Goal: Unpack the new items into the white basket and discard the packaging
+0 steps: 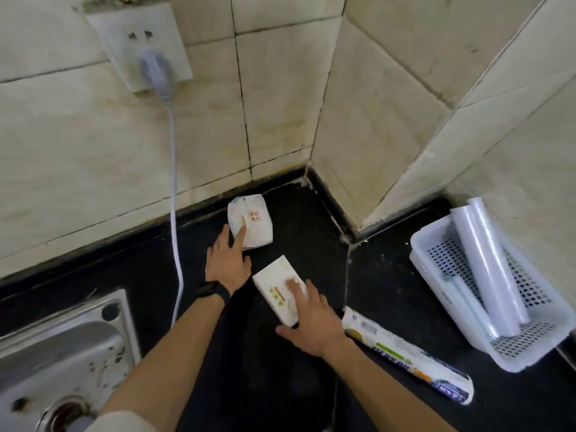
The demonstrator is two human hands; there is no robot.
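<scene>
Resting flat right hand [311, 325] on nearer tissue pack [272, 291], white with gold print; touching rumpled farther tissue pack [254, 219] with straight-fingered left hand [229, 266].

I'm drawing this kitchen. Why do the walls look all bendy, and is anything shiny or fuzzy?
Head view: the wide lens bows the tile lines and tips the walls. Head view: light glints off the steel sink and the clear rolls in the white basket. Head view: everything is slightly soft, and the black counter looks dim.
</scene>
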